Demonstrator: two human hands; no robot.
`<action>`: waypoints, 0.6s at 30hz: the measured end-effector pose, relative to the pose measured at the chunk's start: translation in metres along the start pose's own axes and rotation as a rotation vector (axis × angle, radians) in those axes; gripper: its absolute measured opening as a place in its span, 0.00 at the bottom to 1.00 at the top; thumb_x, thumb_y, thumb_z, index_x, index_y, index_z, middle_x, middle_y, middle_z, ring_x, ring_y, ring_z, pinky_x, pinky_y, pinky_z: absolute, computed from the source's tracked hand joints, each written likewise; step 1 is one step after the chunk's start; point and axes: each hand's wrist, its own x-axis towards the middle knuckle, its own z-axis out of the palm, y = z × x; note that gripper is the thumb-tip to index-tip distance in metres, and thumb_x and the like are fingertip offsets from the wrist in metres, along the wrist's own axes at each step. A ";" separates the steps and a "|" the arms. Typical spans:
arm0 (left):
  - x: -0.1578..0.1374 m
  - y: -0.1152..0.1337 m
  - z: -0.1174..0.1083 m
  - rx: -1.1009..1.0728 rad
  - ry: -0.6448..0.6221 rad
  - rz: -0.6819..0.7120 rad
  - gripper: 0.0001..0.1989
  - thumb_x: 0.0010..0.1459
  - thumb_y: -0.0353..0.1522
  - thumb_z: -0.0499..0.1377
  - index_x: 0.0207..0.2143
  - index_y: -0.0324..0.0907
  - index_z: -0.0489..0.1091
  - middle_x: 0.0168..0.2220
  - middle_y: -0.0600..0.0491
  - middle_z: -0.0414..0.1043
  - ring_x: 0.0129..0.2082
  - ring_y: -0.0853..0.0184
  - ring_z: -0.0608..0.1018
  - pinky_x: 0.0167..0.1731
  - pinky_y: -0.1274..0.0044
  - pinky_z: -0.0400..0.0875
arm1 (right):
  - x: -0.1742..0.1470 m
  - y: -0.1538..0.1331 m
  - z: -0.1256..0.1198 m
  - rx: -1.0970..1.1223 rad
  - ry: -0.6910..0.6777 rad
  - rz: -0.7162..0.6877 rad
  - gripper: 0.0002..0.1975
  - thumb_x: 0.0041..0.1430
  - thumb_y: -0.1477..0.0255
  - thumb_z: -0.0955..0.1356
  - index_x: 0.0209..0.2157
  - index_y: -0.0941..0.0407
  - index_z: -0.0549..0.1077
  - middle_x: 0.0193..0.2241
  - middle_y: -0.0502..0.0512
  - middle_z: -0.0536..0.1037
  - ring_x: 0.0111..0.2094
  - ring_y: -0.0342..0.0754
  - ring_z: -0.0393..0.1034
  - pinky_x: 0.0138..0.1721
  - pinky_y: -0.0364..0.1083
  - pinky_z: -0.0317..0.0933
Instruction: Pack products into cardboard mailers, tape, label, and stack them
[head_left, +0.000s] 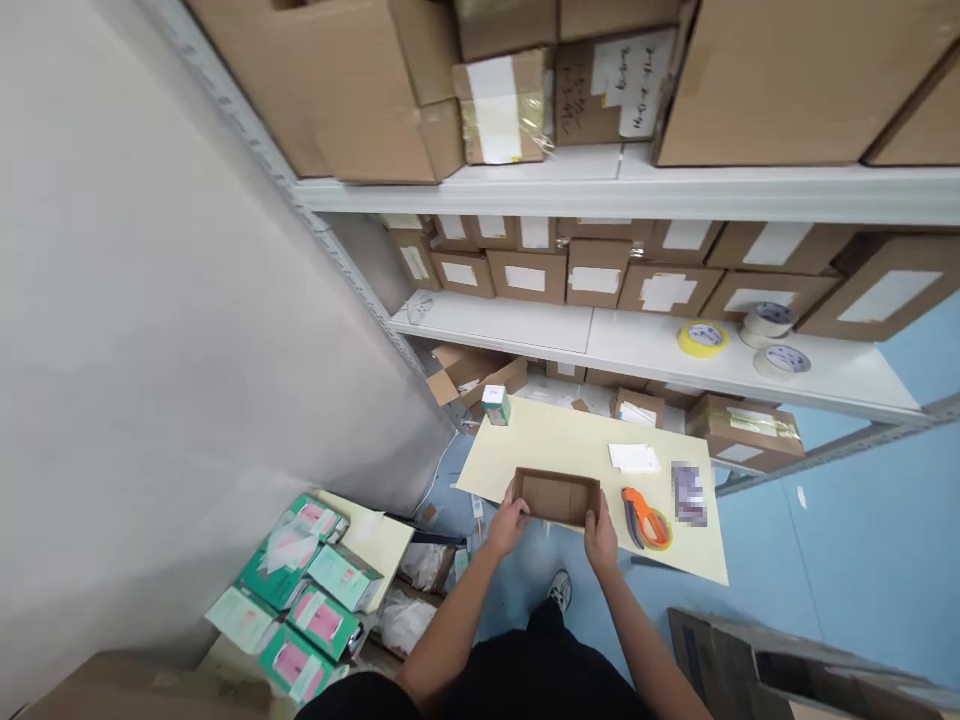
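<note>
Between my two hands is a small open cardboard box (556, 497), its hollow inside facing up toward me. My left hand (508, 522) grips its left end, with the thumb at the near corner. At the right end my right hand (601, 540) holds it in the same way. The box is at the near edge of a pale yellow table (547, 432). To the right of it lies an orange tape dispenser (646, 520) with a roll of tape. A small green and white box (496, 404) stands at the table's far left corner.
White paper slips (634, 458) and a blurred purple item (688, 493) lie on the table. A metal shelf (517, 325) behind carries labelled cartons and tape rolls (703, 338). Green and pink boxes (321, 615) sit on a side table at left. Stacked cardboard (720, 660) stands at lower right.
</note>
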 end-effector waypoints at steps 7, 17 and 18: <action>-0.142 -0.054 -0.021 0.033 0.119 -0.041 0.07 0.60 0.29 0.59 0.39 0.48 0.74 0.75 0.51 0.47 0.70 0.54 0.63 0.62 0.62 0.66 | -0.074 -0.003 0.037 -0.048 -0.145 -0.213 0.40 0.65 0.58 0.60 0.73 0.59 0.50 0.70 0.65 0.60 0.70 0.65 0.54 0.69 0.63 0.51; -0.411 -0.088 -0.075 -0.063 0.581 -0.277 0.05 0.66 0.34 0.56 0.40 0.47 0.72 0.73 0.49 0.52 0.69 0.53 0.64 0.58 0.64 0.68 | -0.220 -0.113 0.122 -0.044 -0.547 -0.626 0.34 0.64 0.58 0.63 0.68 0.57 0.61 0.64 0.66 0.69 0.62 0.63 0.67 0.62 0.61 0.62; -0.438 -0.092 -0.075 -0.067 0.638 -0.308 0.06 0.66 0.34 0.56 0.39 0.46 0.72 0.73 0.48 0.53 0.70 0.53 0.62 0.58 0.65 0.68 | -0.244 -0.123 0.133 -0.019 -0.579 -0.679 0.33 0.65 0.58 0.64 0.67 0.57 0.63 0.63 0.66 0.70 0.61 0.62 0.67 0.62 0.61 0.62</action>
